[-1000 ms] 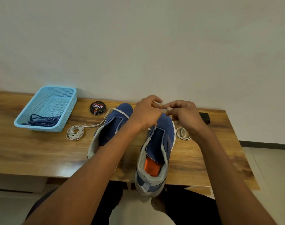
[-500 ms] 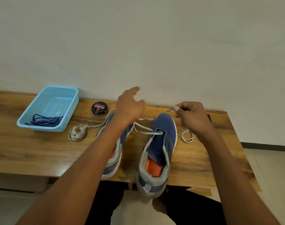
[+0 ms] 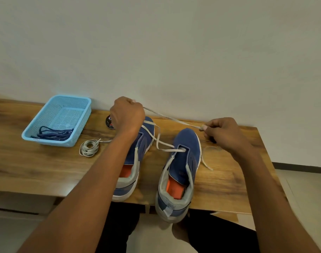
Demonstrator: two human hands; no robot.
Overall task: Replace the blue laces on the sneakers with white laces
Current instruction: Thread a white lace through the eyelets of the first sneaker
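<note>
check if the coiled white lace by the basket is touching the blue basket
Apart. The head view shows bare table wood between the coiled white lace and the near wall of the blue basket.

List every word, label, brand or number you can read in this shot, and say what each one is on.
Nothing can be read in full.
Round black tin: white lettering on the lid, mostly hidden behind the left hand; only a fragment shows, unreadable.
Blue basket: small label on the near wall, too small and blurred to read.
Right sneaker: faint mark on the tongue, too blurred to read.
</note>
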